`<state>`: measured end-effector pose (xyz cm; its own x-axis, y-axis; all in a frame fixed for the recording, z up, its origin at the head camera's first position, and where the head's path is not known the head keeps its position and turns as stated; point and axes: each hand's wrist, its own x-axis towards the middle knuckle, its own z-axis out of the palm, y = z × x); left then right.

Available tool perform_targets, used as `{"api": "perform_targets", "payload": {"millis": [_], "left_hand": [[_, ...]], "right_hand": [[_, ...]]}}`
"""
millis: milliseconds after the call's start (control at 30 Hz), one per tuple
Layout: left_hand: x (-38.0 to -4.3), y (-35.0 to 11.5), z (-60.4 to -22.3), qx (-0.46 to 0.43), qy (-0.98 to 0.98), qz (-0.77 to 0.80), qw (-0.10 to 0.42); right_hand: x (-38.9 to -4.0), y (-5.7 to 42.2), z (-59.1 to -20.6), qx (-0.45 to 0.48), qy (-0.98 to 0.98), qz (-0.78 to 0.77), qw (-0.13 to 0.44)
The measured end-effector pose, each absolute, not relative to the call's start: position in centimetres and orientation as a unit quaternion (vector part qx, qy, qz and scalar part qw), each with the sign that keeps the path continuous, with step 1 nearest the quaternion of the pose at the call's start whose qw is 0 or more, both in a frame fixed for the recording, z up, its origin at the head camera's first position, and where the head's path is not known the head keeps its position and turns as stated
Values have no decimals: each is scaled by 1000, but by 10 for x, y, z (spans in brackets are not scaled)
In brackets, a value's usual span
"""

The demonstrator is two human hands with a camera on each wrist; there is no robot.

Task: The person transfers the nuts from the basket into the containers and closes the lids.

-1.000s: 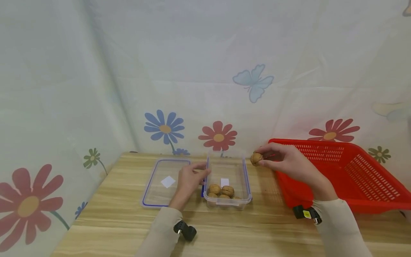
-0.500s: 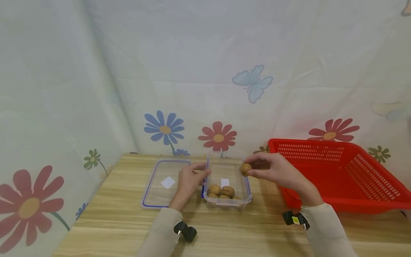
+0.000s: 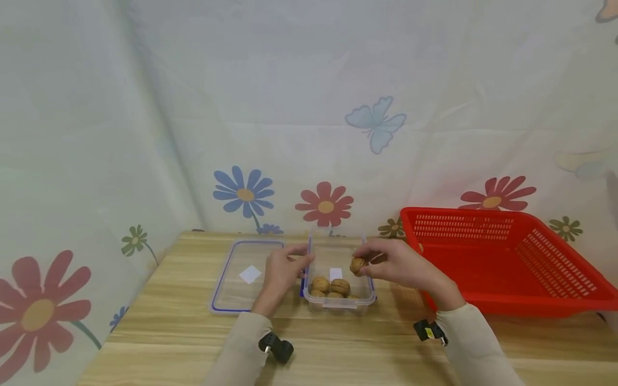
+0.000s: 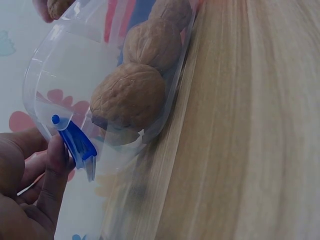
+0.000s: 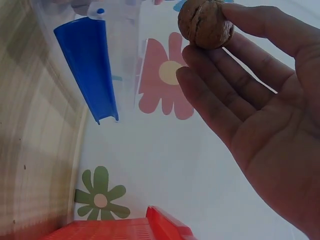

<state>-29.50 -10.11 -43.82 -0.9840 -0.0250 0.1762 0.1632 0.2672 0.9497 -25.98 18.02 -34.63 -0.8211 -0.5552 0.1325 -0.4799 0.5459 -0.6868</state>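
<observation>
My right hand (image 3: 401, 265) pinches a walnut (image 3: 358, 266) between thumb and fingertips, over the right part of a clear plastic food container (image 3: 340, 303). In the right wrist view the held walnut (image 5: 206, 24) sits above the container's blue latch (image 5: 87, 65). At the container's left side, my left hand (image 3: 282, 271) grips the wall by the rim with thumb and fingers. The left wrist view has its thumb against another blue latch (image 4: 75, 142). Several walnuts (image 3: 340, 287) lie in the near end of the container, beside a white label.
A clear lid (image 3: 227, 284) with a blue seal lies left of the container on the wooden table (image 3: 347, 354). A large red basket (image 3: 487, 305) stands to the right. Behind the table hangs a flowered cloth (image 3: 270, 96).
My right hand has carried the walnut leftward and lower, from beside the red basket to over the container. The left hand has stayed at the container's left wall.
</observation>
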Motion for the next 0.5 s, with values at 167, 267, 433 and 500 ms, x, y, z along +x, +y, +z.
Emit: {"api": "perform_targets", "payload": {"millis": [167, 267, 433, 500], "left_hand": [[-295, -102, -438, -43, -793, -602, 79], [-295, -102, -437, -47, -792, -603, 81], [-296, -103, -438, -54, -793, -601, 87], [-296, -103, -439, -55, -794, -599, 89]], "right_hand": [[-262, 176, -352, -300, 883, -356, 57], [-263, 174, -355, -299, 885, -351, 61], [-264, 171, -358, -298, 885, -351, 72], [-264, 170, -359, -299, 885, -348, 75]]}}
